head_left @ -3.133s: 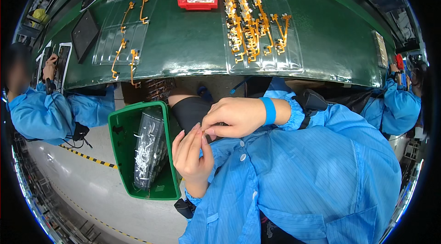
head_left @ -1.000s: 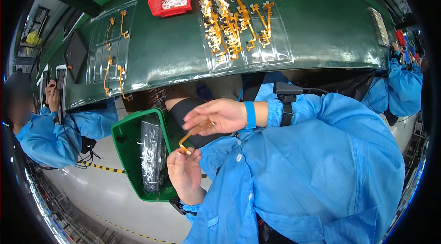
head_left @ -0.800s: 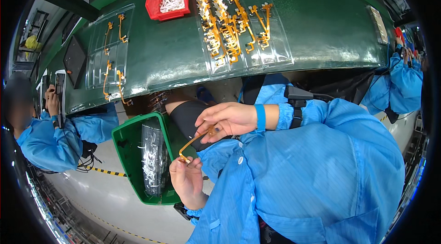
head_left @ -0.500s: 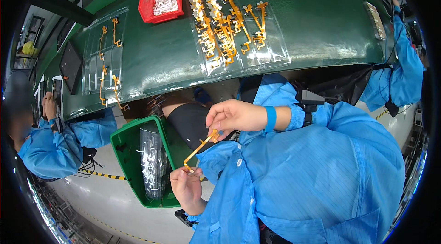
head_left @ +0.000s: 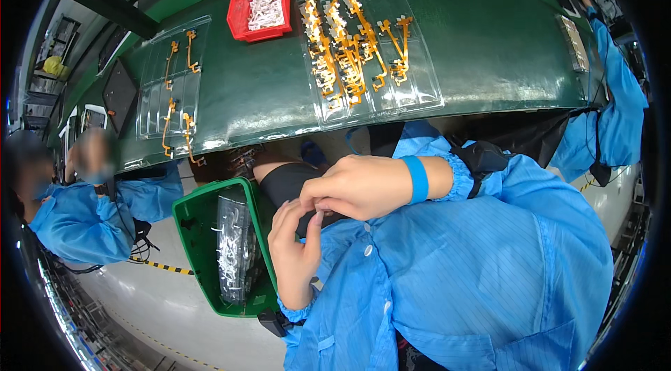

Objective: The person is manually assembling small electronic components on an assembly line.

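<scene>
Both my hands meet in front of my blue smock, fingertips together. My left hand (head_left: 295, 252) is closed, its thumb and forefinger pinched against the right fingertips. My right hand (head_left: 356, 186), with a blue band on the wrist, is closed too and bends over the pinch from the right. The orange flex cable that showed between them a moment ago is now hidden by the fingers. On the green table lies a clear tray (head_left: 419, 102) with several orange flex cables (head_left: 360, 56) in rows. Another clear tray (head_left: 148, 109), to the left, carries several more.
A red bin (head_left: 239, 18) of small white pieces stands at the table's back. Below the table edge, a green bin (head_left: 192, 252) holds a clear bag of white scraps. Co-workers in blue smocks sit at left (head_left: 80, 228) and far right (head_left: 618, 91).
My hands have come together; the left moved up to meet the right. The flex cable stretched between them has gone out of sight. The whole view has shifted slightly.
</scene>
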The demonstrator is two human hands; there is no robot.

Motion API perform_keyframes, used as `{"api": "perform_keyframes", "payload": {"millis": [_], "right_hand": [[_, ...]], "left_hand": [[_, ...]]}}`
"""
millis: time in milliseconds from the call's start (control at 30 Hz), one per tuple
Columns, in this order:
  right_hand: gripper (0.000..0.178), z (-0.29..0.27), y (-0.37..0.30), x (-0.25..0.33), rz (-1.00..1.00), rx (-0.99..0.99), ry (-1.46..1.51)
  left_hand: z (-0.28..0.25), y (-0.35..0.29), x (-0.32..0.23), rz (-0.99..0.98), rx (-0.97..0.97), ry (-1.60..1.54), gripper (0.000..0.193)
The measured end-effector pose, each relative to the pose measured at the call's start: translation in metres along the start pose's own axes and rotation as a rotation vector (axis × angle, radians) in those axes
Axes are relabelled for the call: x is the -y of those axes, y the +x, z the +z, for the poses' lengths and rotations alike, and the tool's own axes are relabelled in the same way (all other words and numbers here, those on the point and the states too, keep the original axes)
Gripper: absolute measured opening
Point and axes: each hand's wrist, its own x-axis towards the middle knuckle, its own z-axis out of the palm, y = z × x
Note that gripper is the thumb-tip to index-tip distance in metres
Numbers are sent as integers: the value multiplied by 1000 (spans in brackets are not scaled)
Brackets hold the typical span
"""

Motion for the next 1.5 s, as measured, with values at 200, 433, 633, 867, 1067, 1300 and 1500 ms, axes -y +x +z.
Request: {"api": "perform_keyframes", "payload": {"millis": [200,433,633,867,1067,1300,1500], "right_hand": [[15,-8,5,12,20,12,-103],[19,-6,18,7,-92,-173,-205],[23,-16,24,0,-5,-303,-122],[19,-44,-28,-22,205,-516,-169],[14,-55,-75,-35,298,-702,-185],[11,-75,-119,-29,384,-915,-237],[9,-78,-138,-31,428,-968,-288]], "left_hand": [[-7,12,-1,-254,128,-222,11],[-22,26,8,-309,251,-237,8],[-86,72,25,-302,240,-383,7],[-259,169,120,-398,-31,-408,12],[-287,240,191,-501,94,-343,12],[-264,268,217,-451,141,-161,16],[-253,269,230,-289,34,76,16]]}}
